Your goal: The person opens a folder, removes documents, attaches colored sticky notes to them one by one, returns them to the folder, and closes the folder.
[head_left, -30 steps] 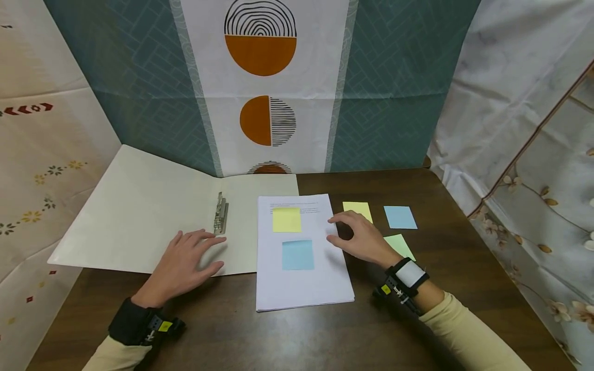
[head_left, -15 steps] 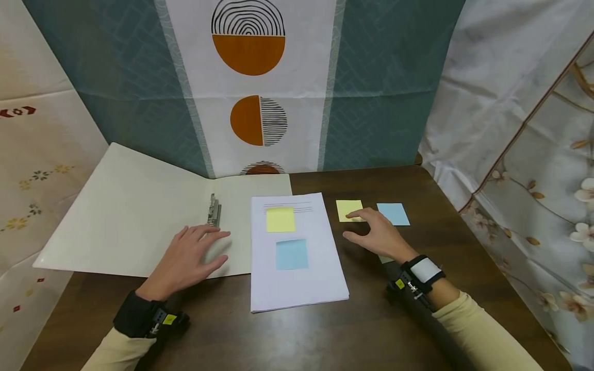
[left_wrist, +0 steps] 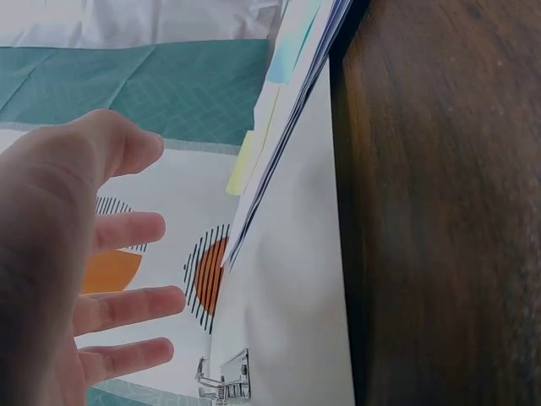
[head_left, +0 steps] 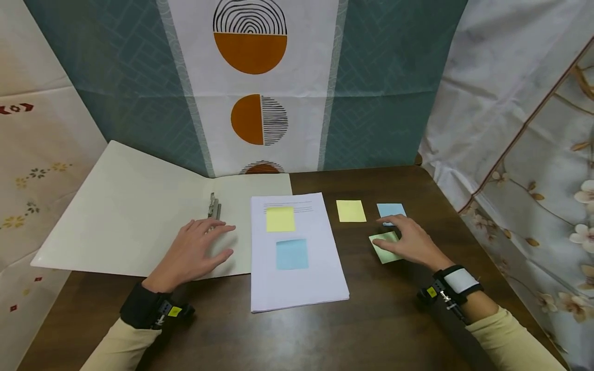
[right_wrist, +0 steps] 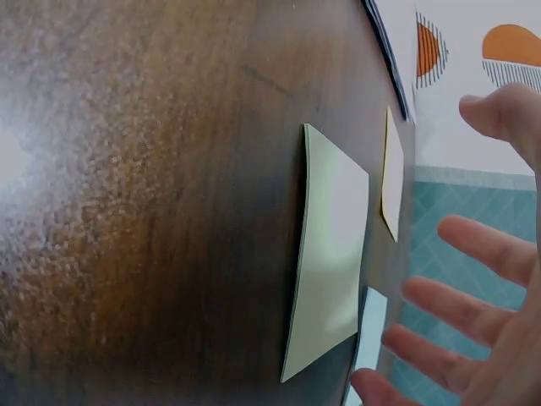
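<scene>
My right hand (head_left: pixel 410 239), fingers spread and holding nothing, hovers over the light green sticky-note pad (head_left: pixel 386 252); in the right wrist view the green pad (right_wrist: pixel 328 262) lies flat below the fingers. Just beyond the hand is a blue pad (head_left: pixel 391 209), partly covered by the fingers, with a yellow pad (head_left: pixel 350 211) to its left. Fingers loosely spread, my left hand (head_left: pixel 192 250) is above the open white binder (head_left: pixel 134 206), by its metal clip (head_left: pixel 214 207). Between the hands lies a paper stack (head_left: pixel 297 288) bearing a yellow note (head_left: pixel 280 219) and a blue note (head_left: pixel 292 254).
The dark wooden table (head_left: pixel 297 340) ends at a green and white patterned cloth (head_left: pixel 385 93) at the back. A flowered white curtain (head_left: pixel 524 206) hangs along the right side, and a cream cloth (head_left: pixel 42 154) on the left. The paper stack overlaps the binder's right panel.
My right hand has moved right, away from the paper stack and past the yellow pad, to above the green one. The left hand has shifted slightly to the right over the binder.
</scene>
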### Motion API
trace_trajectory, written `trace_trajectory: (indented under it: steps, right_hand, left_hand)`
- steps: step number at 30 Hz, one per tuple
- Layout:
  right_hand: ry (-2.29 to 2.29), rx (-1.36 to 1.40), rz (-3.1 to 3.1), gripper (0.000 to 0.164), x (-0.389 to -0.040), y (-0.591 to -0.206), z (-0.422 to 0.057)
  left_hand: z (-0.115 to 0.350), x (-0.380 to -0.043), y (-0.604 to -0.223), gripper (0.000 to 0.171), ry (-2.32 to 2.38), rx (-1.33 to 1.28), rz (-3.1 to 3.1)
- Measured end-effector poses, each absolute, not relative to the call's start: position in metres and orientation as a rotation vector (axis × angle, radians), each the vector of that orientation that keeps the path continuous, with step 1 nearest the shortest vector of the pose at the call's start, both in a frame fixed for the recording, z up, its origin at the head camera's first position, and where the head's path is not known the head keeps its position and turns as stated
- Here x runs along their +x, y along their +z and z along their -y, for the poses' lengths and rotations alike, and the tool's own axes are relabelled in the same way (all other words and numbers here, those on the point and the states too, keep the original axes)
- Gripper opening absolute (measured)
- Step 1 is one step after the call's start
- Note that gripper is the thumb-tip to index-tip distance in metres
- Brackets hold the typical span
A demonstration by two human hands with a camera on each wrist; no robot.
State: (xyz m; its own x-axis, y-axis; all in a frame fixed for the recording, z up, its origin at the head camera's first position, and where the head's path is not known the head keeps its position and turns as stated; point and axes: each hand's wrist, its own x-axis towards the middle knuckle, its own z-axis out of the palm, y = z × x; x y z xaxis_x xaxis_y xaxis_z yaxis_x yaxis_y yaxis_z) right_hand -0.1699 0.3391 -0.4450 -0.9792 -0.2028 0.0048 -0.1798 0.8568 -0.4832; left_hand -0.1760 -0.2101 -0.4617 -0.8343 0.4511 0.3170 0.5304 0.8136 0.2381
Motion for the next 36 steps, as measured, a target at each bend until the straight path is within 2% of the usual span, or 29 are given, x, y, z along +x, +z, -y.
trace_trajectory:
  steps: [12,19,29,36]
  right_hand:
    - [-0.605,-0.653,-2.904,0.082,-0.171,-0.442,-0.349]
    - [-0.495,-0.719,-2.850,0.088,-0.175,-0.440,-0.359]
    - [-0.458,-0.740,-2.801,0.088,-0.178,-0.437,-0.365]
    - [-0.432,-0.791,-2.813,0.079,-0.181,-0.439,-0.364]
  left_hand:
    - [0.211,-0.176,-0.461,0.052,-0.454,-0.756,2.757]
    - [0.211,-0.175,-0.461,0.052,-0.461,-0.753,2.755]
    - [0.212,-0.174,-0.461,0.052,-0.460,-0.740,2.764]
    - [0.212,-0.175,-0.461,0.052,-0.460,-0.744,2.764]
